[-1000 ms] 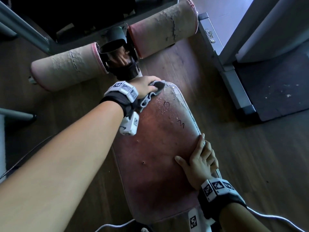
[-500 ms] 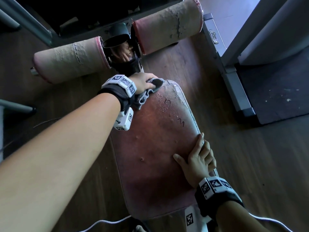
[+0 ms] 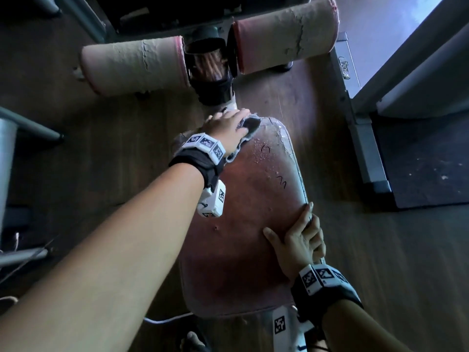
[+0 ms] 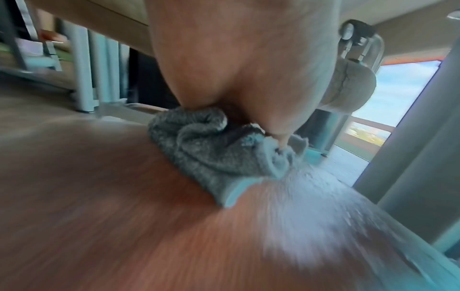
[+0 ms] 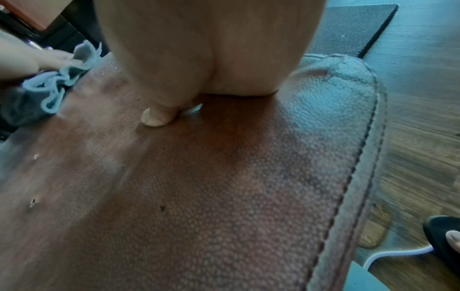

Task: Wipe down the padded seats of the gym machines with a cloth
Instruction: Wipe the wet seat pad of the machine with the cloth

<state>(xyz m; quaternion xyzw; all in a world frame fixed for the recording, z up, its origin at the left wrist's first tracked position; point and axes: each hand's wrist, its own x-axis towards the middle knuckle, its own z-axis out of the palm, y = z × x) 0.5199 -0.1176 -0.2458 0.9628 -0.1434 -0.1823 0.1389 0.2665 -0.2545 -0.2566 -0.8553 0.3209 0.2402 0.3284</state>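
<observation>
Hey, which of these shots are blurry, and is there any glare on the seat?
Head view: dim, bluish, glare on the far right corner of the seat. Left wrist view: seat streaked by motion blur, cloth sharper, window bright. Right wrist view: seat grain crisp, floor smeared at the right.

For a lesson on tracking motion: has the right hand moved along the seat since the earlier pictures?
No. The right hand grips the same spot on the seat's right edge, index fingertip just below the black squiggle.
</observation>
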